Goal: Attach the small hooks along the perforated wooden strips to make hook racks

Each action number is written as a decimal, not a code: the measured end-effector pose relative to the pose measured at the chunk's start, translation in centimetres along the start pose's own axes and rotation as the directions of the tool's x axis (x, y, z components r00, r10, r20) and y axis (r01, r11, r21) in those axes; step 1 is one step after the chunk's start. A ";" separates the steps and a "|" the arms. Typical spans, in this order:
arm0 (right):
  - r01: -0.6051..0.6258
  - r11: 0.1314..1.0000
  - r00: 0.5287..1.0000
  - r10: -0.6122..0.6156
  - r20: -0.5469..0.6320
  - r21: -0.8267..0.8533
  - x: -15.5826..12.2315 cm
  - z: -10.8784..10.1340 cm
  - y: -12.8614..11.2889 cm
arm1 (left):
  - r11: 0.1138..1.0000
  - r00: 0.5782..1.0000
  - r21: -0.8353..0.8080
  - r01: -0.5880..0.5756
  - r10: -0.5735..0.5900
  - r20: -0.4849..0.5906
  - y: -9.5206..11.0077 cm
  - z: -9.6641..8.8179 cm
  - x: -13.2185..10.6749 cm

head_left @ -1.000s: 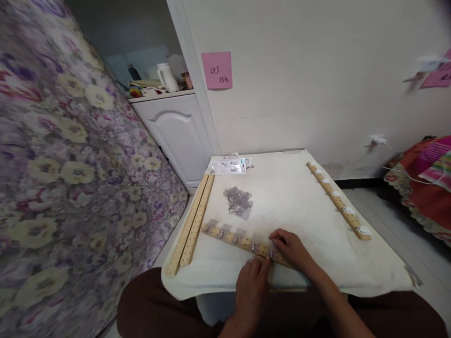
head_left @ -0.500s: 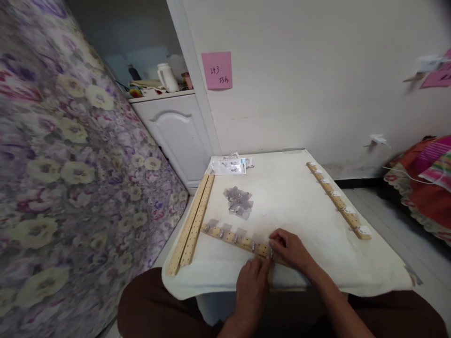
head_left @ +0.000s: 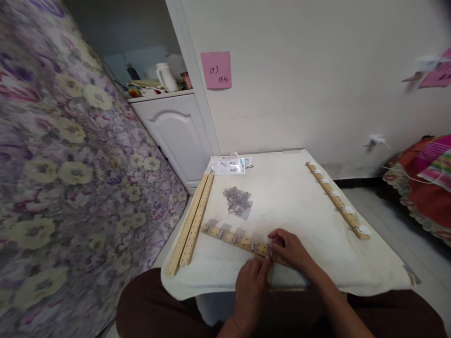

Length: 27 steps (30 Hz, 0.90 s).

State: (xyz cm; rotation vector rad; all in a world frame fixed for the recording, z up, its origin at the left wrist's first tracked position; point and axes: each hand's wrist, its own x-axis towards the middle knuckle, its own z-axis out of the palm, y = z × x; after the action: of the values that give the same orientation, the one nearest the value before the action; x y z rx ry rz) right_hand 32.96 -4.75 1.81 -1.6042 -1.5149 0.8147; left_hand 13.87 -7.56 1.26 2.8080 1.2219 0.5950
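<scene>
In front of me a perforated wooden strip [head_left: 243,241] lies aslant on the table. Several small shiny metal pieces in clear plastic packets [head_left: 220,233] sit along it, spaced apart. My left hand [head_left: 251,284] is closed at the strip's near edge, its index fingertip against the piece nearest the right end. From the far side, my right hand [head_left: 287,248] pinches that same small packet [head_left: 270,251], which the fingers partly cover. The strip's right end is under my right hand. Beyond the strip lies a pile of similar small packets [head_left: 237,201].
Two more perforated wooden strips [head_left: 192,223] lie side by side along the table's left edge. Another strip [head_left: 338,202], carrying white tags, lies along the right. A flat printed package [head_left: 228,166] rests at the back left. A cream cloth [head_left: 278,188] covers the table.
Both hands stay at the same packet on the strip, with only slight finger movement. The view has shifted a little.
</scene>
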 end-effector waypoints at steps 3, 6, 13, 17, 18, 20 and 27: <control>-0.002 1.000 1.000 0.002 -0.002 0.009 0.0 0.0 0.0 | 0.999 0.997 -0.041 -0.034 0.031 -0.076 -0.2 0.2 0.4; -0.006 1.000 1.000 0.006 -0.005 0.018 -0.1 0.0 0.0 | 0.995 0.991 -0.082 -0.054 0.043 -0.129 -0.4 0.3 1.2; -0.009 1.000 1.000 0.009 0.002 0.025 0.0 0.0 0.0 | 0.984 0.996 -0.178 0.012 -0.027 -0.082 -0.1 0.6 2.4; -0.008 1.000 1.000 0.008 0.000 0.028 0.1 0.0 0.1 | 0.993 0.996 -0.112 0.021 -0.030 -0.079 0.0 0.6 2.5; -0.009 1.000 1.000 0.009 -0.001 0.029 0.1 0.0 0.1 | 0.995 0.996 -0.097 0.015 -0.024 -0.085 0.0 0.6 2.5; -0.008 0.999 1.000 0.008 0.001 0.032 0.1 0.0 0.1 | 0.997 0.995 -0.082 0.005 -0.013 -0.095 0.0 0.6 2.5; -0.036 0.999 0.999 0.035 0.015 0.022 0.0 -0.1 -0.1 | 0.996 0.996 -0.085 0.003 -0.011 -0.090 0.0 0.4 2.6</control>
State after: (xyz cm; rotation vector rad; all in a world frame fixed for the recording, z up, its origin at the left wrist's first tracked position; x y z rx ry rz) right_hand 33.00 -4.73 2.00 -1.6163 -1.4863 0.8612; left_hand 15.63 -5.64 1.74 2.7334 1.1897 0.7623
